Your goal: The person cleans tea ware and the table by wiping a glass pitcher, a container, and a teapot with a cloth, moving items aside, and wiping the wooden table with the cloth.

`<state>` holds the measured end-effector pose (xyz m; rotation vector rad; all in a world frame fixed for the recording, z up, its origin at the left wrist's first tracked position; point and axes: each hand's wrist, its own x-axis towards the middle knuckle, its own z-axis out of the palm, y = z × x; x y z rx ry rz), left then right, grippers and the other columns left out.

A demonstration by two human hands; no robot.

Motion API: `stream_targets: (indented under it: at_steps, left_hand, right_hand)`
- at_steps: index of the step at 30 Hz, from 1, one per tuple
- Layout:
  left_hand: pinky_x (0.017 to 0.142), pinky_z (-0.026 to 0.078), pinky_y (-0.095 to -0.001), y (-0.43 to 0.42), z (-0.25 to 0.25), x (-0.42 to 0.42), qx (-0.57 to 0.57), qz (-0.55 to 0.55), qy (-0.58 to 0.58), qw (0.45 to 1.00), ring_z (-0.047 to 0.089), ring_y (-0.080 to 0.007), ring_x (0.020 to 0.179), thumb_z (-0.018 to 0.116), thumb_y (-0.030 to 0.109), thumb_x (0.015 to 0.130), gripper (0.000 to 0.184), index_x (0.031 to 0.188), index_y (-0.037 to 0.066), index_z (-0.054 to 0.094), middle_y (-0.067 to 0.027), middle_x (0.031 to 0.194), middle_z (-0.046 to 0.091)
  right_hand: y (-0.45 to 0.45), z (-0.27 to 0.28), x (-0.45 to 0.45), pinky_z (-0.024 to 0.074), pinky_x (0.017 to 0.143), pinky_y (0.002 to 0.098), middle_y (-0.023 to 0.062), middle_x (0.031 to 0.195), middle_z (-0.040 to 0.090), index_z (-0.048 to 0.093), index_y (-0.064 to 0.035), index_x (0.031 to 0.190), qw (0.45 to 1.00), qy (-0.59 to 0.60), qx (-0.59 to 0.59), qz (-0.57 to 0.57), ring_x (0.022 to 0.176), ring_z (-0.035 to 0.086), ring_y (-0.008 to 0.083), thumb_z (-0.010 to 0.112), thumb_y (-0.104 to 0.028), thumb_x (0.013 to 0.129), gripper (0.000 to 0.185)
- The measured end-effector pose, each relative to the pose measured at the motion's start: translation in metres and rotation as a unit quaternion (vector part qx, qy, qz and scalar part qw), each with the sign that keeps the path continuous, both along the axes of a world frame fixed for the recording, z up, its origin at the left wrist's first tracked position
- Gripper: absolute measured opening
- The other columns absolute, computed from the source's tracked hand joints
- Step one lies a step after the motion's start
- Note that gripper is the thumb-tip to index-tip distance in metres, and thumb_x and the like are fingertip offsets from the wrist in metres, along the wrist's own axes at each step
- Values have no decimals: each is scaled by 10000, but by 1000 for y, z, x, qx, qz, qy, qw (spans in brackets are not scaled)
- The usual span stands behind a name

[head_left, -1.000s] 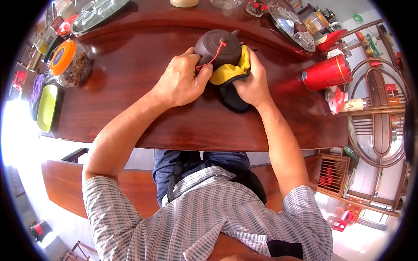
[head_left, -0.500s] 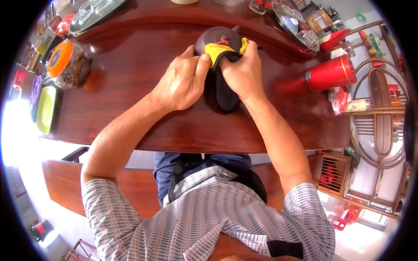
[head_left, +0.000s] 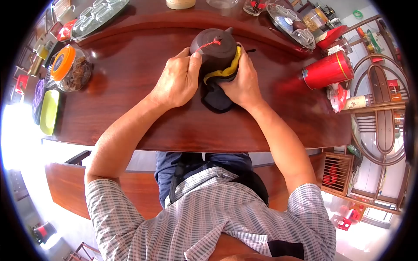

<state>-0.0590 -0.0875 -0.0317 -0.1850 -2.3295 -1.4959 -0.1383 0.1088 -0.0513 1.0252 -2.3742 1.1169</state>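
Note:
A dark brown clay teapot [head_left: 216, 51] with a red cord around its lid knob is in front of me, its spout pointing away. My left hand [head_left: 177, 79] is closed on the teapot's left side, thumb along the body. My right hand [head_left: 244, 85] presses a black and yellow cloth [head_left: 219, 99] against the pot's right and near side. The cloth's black end hangs down toward me. Fingers of the right hand are partly hidden behind the cloth and pot.
On the left stand an orange-lidded jar [head_left: 72, 69] and a green tray [head_left: 49, 112]. A red canister [head_left: 327, 71] lies to the right. Trays of glasses [head_left: 99, 18] and small items [head_left: 291, 27] line the raised back edge of the wooden table [head_left: 130, 82].
The cloth has come down from the top of the teapot to its near right side, uncovering the lid and body. My right hand has moved down with it.

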Motion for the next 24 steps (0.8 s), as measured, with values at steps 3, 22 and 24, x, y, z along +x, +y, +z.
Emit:
stream_targets:
  at_steps: [3,22,24]
  left_hand:
    - [744,481,-517,2,-2,2,-24,17,-16,999,576,-497,781,458,167,1116,453,781,-114,573,-326,904,610]
    - [599,458,-436,-7,4,-2,-74,74,-30,994,515,-369,590,494,165,1099,366,840,-76,583,-243,702,561]
    - [581,444,-420,-13,1,-6,-72,81,-56,993,494,-316,567,484,194,1104,394,826,-69,576,-225,656,512]
  right_hand:
    - [-18,-2,11,482,977,514,240,1265,658,266,131,1545,995,-7,21,-92,1117,603,435,969,-295,636,1227]
    - [25,5,-46,564,800,492,265,972,717,624,-11,1200,999,25,3,48,983,682,481,736,53,799,421]
    - [30,4,-48,564,787,483,264,981,722,656,-10,1157,998,-9,-52,18,983,683,480,736,48,799,371]
